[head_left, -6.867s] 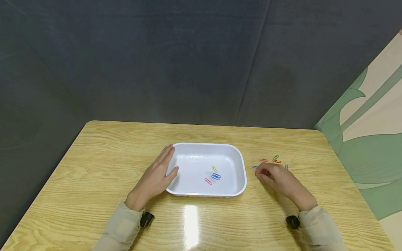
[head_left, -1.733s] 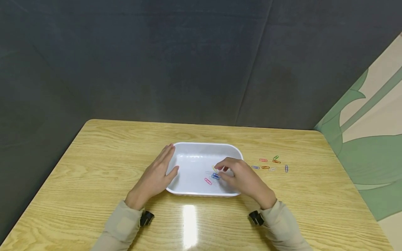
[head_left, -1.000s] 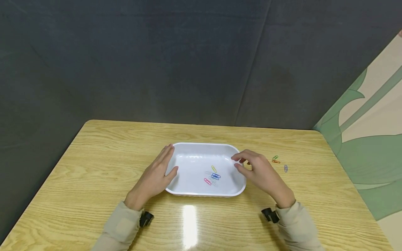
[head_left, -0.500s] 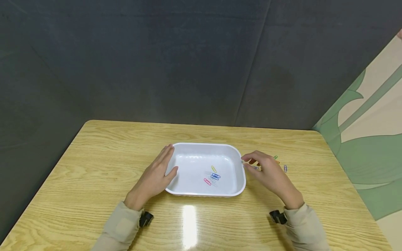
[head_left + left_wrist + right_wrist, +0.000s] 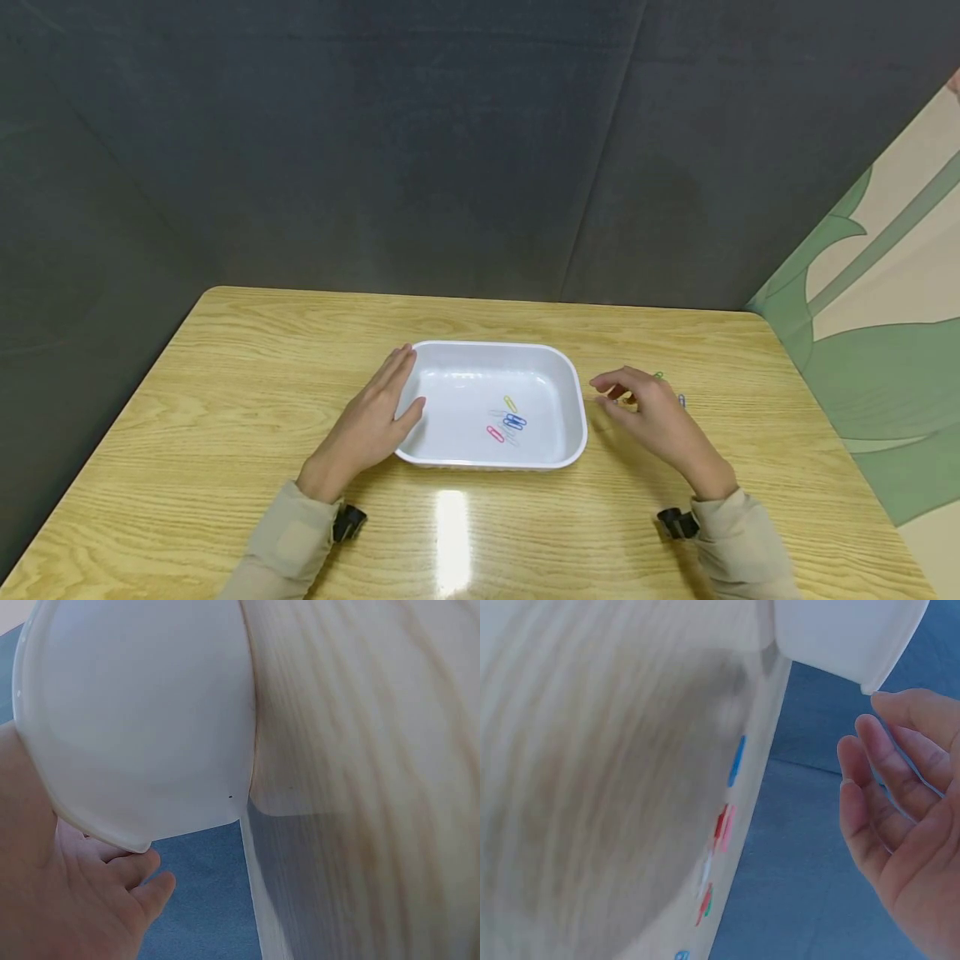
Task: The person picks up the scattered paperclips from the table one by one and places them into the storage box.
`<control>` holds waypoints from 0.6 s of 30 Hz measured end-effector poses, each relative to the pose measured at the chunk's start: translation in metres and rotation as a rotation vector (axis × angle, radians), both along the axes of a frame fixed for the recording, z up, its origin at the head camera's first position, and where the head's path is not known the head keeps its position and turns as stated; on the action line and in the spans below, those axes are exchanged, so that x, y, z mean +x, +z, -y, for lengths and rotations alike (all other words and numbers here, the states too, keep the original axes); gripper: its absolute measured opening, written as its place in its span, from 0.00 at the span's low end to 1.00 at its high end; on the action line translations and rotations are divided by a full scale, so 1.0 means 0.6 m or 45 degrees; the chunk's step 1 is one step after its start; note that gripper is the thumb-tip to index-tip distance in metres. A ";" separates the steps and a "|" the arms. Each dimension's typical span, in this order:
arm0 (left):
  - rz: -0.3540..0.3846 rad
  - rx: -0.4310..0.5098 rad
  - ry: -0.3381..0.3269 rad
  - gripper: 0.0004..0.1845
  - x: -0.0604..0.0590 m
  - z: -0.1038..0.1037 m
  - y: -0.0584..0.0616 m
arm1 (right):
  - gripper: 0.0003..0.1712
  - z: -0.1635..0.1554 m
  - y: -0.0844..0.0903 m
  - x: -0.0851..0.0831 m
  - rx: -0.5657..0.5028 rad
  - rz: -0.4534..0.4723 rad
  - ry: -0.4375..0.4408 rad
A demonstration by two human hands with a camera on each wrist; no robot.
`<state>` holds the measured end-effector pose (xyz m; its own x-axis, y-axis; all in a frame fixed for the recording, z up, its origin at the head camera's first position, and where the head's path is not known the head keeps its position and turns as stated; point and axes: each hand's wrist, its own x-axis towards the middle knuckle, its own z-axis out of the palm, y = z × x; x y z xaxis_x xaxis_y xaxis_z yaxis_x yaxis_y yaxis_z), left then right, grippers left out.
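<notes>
Head view: left hand rests flat against the tray wall. Right hand, fingers loosely spread and holding nothing, hovers over loose clips on the tabletop. Risk: small clips slipping from a pinch, scattering.

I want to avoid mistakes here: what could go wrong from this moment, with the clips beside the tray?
1. The right hand covers most loose paper clips on the table, so it may pinch two or miss.
2. The clips lie close together; fingers could flick one away.
3. The left hand only rests on the tray rim; a bump might shift it.
</notes>
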<state>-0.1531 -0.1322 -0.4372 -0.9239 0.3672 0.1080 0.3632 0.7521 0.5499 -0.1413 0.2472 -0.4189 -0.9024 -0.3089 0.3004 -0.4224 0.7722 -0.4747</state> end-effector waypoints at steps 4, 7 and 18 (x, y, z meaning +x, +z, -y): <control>-0.019 0.010 -0.004 0.37 0.000 0.000 -0.002 | 0.10 -0.007 -0.008 -0.003 0.004 0.006 -0.003; -0.022 0.011 -0.002 0.37 0.000 0.000 -0.002 | 0.10 -0.013 -0.013 -0.004 0.009 0.026 -0.007; -0.002 -0.002 -0.005 0.36 0.000 0.000 0.002 | 0.11 -0.030 -0.024 -0.011 0.026 0.144 -0.004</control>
